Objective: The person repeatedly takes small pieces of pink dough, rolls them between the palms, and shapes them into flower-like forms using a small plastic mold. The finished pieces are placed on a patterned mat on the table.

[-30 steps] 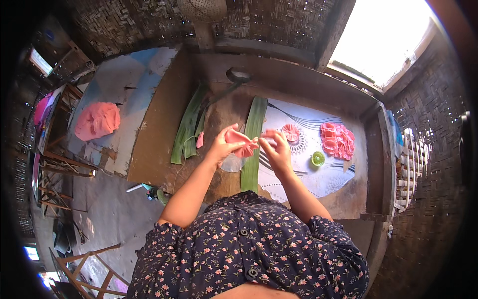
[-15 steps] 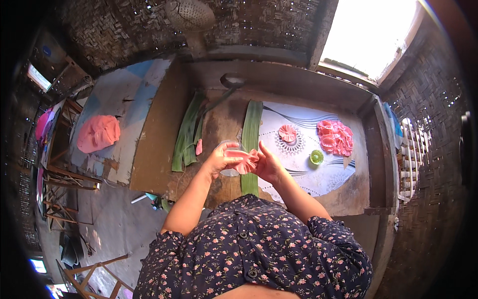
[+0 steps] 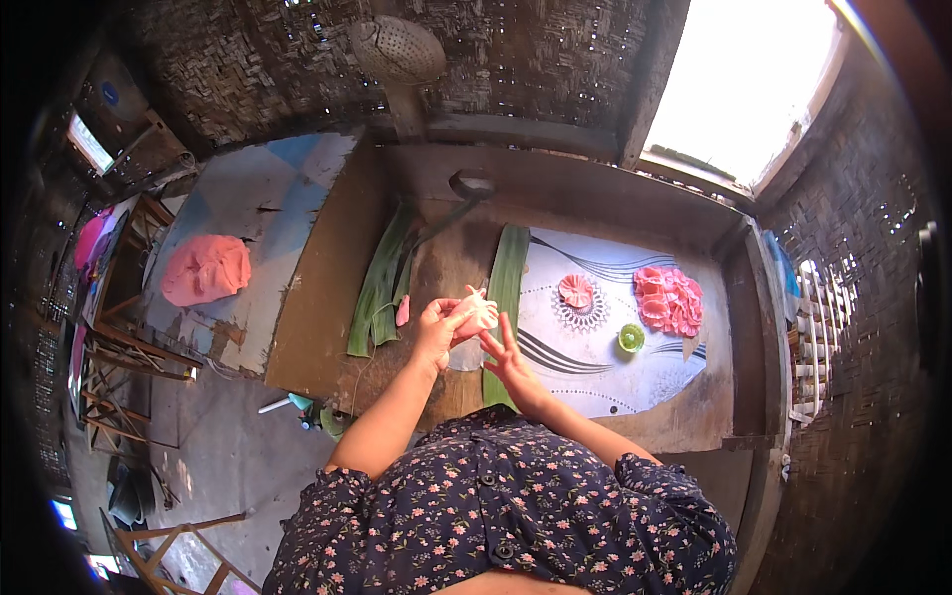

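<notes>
Leftmost, a pink dough lump (image 3: 205,268) on a pale sheet (image 3: 260,203), well apart from the hands. Next, long green leaves (image 3: 382,283) laid on the brown desk (image 3: 317,288), with a small pink bit (image 3: 403,311) just beside them. Then the left hand (image 3: 436,332), raised over the desk, fingers (image 3: 448,315) curled around a pale pink piece (image 3: 480,313), gripping it from the left. Right beside, a straight green leaf (image 3: 507,278) lying lengthwise under the hands. Right hand (image 3: 509,359) just below the piece, fingers (image 3: 501,335) spread wide and upright, tips near the piece; contact hard to tell. Farther right, a white patterned mat (image 3: 595,377) carrying a small pink flower shape (image 3: 576,291), a larger pile of pink shapes (image 3: 668,299) and a little green cup (image 3: 631,338). At the far right, a white rack (image 3: 811,337) against the woven wall
</notes>
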Demonstrator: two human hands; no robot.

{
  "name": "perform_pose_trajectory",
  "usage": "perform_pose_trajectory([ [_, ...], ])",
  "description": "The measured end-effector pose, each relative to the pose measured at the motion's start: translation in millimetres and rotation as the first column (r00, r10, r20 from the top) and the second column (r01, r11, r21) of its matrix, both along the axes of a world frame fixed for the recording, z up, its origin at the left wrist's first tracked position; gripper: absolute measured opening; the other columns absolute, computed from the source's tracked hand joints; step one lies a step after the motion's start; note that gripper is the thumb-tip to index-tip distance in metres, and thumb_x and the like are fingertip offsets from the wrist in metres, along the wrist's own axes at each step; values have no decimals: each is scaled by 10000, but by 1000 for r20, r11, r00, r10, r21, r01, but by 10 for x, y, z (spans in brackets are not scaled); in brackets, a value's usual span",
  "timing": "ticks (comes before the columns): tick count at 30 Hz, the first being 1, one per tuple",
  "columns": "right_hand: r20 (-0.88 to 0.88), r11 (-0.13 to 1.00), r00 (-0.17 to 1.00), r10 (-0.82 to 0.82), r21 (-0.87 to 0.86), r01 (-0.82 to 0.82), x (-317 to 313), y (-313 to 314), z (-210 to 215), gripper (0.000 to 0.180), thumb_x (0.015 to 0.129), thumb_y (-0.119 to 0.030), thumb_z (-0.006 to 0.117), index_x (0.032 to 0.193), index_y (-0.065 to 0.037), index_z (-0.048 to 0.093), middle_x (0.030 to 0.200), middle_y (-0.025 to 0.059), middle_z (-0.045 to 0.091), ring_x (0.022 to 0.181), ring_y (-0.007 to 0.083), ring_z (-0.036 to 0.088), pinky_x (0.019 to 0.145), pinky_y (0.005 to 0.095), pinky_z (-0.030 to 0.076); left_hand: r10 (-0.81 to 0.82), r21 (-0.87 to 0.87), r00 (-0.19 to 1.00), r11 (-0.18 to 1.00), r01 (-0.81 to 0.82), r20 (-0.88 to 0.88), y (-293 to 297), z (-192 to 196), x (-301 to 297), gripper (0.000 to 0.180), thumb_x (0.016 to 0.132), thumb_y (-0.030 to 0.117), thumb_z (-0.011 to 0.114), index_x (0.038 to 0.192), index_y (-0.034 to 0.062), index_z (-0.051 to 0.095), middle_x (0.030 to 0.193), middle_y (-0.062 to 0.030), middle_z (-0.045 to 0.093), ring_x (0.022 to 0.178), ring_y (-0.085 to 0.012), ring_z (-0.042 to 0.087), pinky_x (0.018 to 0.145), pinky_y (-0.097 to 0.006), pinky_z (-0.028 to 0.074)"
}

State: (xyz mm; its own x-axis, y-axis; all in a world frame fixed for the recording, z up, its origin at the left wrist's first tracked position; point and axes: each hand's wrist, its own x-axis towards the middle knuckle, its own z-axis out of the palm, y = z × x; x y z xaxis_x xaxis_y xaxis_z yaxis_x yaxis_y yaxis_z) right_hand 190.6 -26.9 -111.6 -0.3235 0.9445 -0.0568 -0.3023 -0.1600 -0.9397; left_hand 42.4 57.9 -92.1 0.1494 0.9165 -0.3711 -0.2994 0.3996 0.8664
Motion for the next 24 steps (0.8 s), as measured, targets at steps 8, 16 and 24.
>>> perform_pose_trajectory([
  [8, 92, 938, 991, -99, 340, 62, -40, 190, 81, 686, 905, -266, 513, 1453, -88, 140, 1505, 135, 121, 1389, 249, 99, 1109, 368, 93, -140, -78, 983, 986, 150, 115, -90, -15, 0, 287, 818, 107, 656, 1033, 77, 468, 1022, -94, 596, 912, -200, 626, 778, -365, 539],
  [16, 136, 892, 952, -274, 407, 198, -109, 157, 22, 697, 873, -266, 566, 1436, -65, 208, 1465, 158, 236, 1364, 264, 191, 1098, 371, 153, -171, -31, 982, 984, 174, 86, -119, 25, -37, 233, 824, 101, 650, 1003, 94, 502, 1000, -62, 591, 886, -172, 617, 758, -350, 538],
  [24, 179, 870, 933, -313, 449, 206, -8, 295, -88, 609, 884, -235, 552, 1405, -52, 295, 1436, 142, 303, 1340, 243, 250, 1088, 363, 191, -160, 77, 987, 984, 160, -2, -12, -61, -3, 282, 766, 70, 709, 986, 57, 534, 954, -60, 595, 795, -153, 624, 693, -281, 543],
])
